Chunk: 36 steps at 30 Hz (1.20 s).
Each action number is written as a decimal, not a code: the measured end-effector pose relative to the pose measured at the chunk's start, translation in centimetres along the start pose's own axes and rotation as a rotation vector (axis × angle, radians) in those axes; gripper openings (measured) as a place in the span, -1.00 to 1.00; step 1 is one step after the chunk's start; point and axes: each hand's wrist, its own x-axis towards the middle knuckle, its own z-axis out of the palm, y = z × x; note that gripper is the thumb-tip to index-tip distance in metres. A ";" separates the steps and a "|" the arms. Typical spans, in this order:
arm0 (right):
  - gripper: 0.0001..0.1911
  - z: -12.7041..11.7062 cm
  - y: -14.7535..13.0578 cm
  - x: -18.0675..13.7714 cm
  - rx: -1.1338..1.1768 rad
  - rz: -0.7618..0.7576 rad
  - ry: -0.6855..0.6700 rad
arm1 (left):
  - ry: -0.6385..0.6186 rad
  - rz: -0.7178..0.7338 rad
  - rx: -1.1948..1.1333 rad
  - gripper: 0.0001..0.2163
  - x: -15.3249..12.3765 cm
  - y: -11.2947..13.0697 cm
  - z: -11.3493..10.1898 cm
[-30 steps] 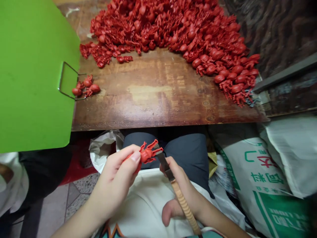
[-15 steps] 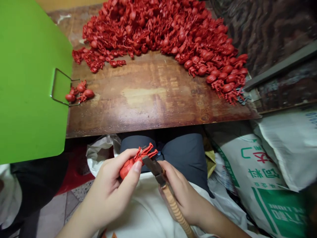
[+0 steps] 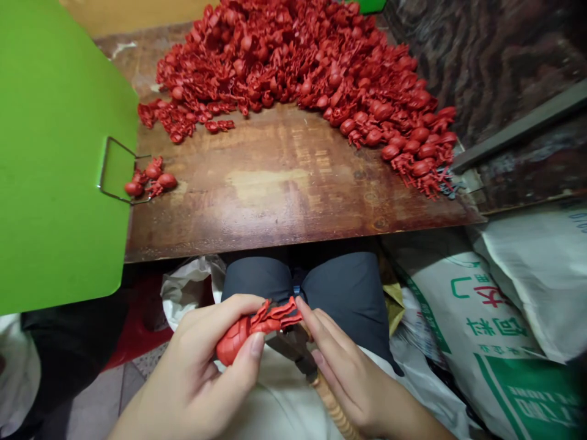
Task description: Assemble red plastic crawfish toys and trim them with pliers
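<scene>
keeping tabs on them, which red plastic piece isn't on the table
The red moulded plastic piece in the left hand; every other one lies on the wooden table.

Two hands (image 3: 202,373) hold one red moulded figure (image 3: 243,333) and one knife (image 3: 293,351) with a ribbed handle. One surface (image 3: 275,226) carries three loose figures (image 3: 151,177) and one heap of figures (image 3: 298,67), too many to count. There is one green board (image 3: 55,153) with one wire handle (image 3: 117,170), plus two sacks: one green-printed sack (image 3: 477,324) and one plain white sack (image 3: 536,275).
</scene>
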 end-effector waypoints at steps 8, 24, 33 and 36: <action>0.04 0.0 0.2 -0.7 0.186 0.064 -0.185 | 0.093 0.069 0.118 -0.73 -1.1 -0.1 0.1; -0.16 2.1 -1.4 -0.2 0.074 0.079 0.039 | -0.025 0.187 0.250 -0.86 0.8 2.4 -0.5; -0.31 3.3 -0.7 -0.3 -0.060 -0.007 0.212 | -0.079 0.208 0.230 -0.86 0.8 1.9 -0.8; -0.44 2.9 -1.1 -0.3 -0.055 -0.010 0.217 | -0.061 0.200 0.174 -0.85 0.7 2.1 -0.5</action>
